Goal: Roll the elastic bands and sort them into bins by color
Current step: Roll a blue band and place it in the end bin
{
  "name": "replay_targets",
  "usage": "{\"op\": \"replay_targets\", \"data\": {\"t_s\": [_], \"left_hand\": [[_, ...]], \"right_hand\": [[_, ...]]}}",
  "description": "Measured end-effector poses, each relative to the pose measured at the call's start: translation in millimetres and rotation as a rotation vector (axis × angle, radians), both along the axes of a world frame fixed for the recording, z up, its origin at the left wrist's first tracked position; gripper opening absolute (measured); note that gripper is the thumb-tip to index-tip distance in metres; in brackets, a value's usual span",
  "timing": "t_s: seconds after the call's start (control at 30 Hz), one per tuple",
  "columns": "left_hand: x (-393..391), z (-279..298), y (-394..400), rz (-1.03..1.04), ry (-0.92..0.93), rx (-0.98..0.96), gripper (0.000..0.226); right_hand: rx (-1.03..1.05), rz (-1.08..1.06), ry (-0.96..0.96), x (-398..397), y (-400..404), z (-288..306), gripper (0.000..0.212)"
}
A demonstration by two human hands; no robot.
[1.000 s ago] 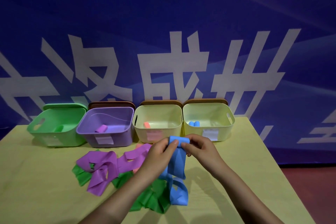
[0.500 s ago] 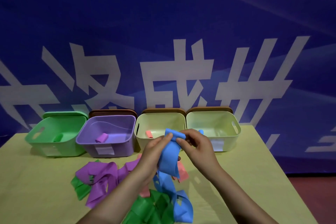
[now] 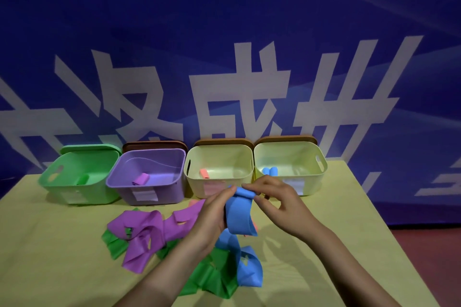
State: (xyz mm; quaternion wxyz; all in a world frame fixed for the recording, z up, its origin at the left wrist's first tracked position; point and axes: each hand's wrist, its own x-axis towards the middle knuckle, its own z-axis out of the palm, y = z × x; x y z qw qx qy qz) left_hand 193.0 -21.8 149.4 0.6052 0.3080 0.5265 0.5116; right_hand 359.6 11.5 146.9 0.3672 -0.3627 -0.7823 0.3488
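Now the flat blue elastic band (image 3: 240, 214) is being rolled from its top end, held up over the yellow-green bench (image 3: 349, 244). To do this well, I judge, each turn should be kept tight and square to the strip's edges, with the hanging tail fed up evenly so the roll does not cone or spring loose. The left hand (image 3: 215, 215) pinches the band's upper left edge; the right hand (image 3: 275, 200) pinches the started roll between thumb and fingertips. The roll sits right between both grips, the tail drooping below them toward the loose pile of purple, green and blue bands (image 3: 159, 239). The cream plastic bin holding blue rolls (image 3: 309, 154) stands just behind the right hand.
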Motion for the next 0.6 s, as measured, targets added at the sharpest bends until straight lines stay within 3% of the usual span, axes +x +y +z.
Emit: {"op": "replay_targets", "data": {"t_s": [0.3,0.43,0.6], "left_hand": [[10,-14,-5,-0.044,0.098,0.029,0.022],[21,-19,-9,-0.072,0.152,0.042,0.019],[27,-21,-9,-0.071,0.387,0.076,0.017]], "right_hand": [[-0.353,-0.167,0.093,-4,-10,-7,0.022],[-0.359,-0.160,0.126,4,-14,-7,0.018],[-0.310,-0.172,0.128,2,-13,-14,0.019]]}}
